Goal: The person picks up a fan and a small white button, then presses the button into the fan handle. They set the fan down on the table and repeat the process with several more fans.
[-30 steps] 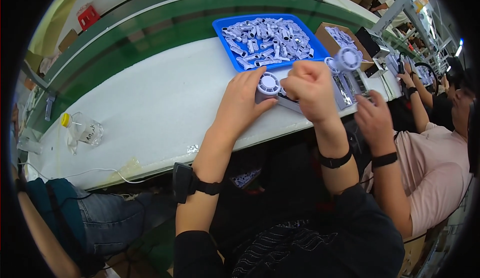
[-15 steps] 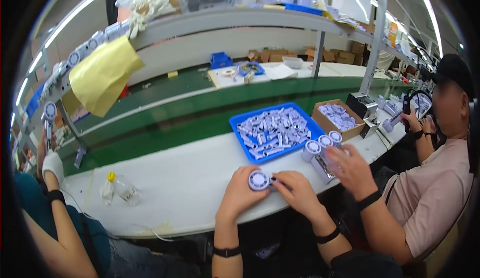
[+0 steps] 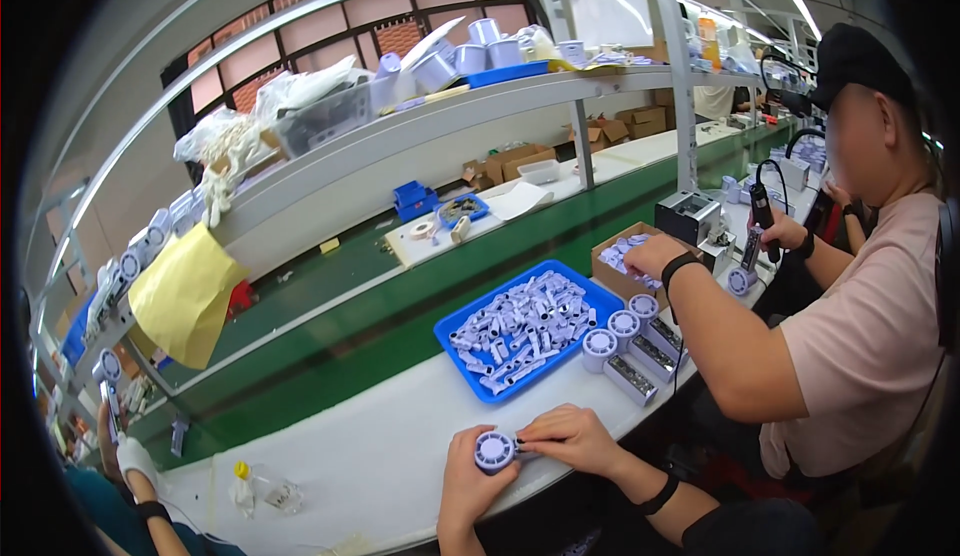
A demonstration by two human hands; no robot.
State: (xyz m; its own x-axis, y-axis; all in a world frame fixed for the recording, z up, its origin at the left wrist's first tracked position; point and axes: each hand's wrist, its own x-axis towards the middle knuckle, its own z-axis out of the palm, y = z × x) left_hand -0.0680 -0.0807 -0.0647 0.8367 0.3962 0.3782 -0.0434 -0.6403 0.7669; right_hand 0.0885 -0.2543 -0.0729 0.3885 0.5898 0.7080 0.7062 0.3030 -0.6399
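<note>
My left hand (image 3: 468, 478) is wrapped round a lavender handheld fan housing (image 3: 495, 452), its round slotted grille facing up. From the right, my right hand (image 3: 575, 440) reaches to the side of that round head. Its thumb and fingers are pinched at a small dark piece there, too small to make out. Both hands are over the front edge of the white bench. Beyond them sits a blue tray (image 3: 447, 358) heaped with small lavender plastic parts. To the right of the tray, several fan housings (image 3: 622, 328) lie with their handles open, showing the insides.
A co-worker's hand (image 3: 655, 256) reaches into a cardboard box (image 3: 608, 274) of lavender parts; their other hand holds an electric screwdriver (image 3: 763, 218). At left stand a clear bottle (image 3: 278, 491) and another person's gloved hand (image 3: 137, 458). A green conveyor belt (image 3: 330, 396) runs behind the bench.
The view has turned and tilted. The co-worker's hand has moved from above the fan housings into the cardboard box. My hands keep their hold at the fan housing.
</note>
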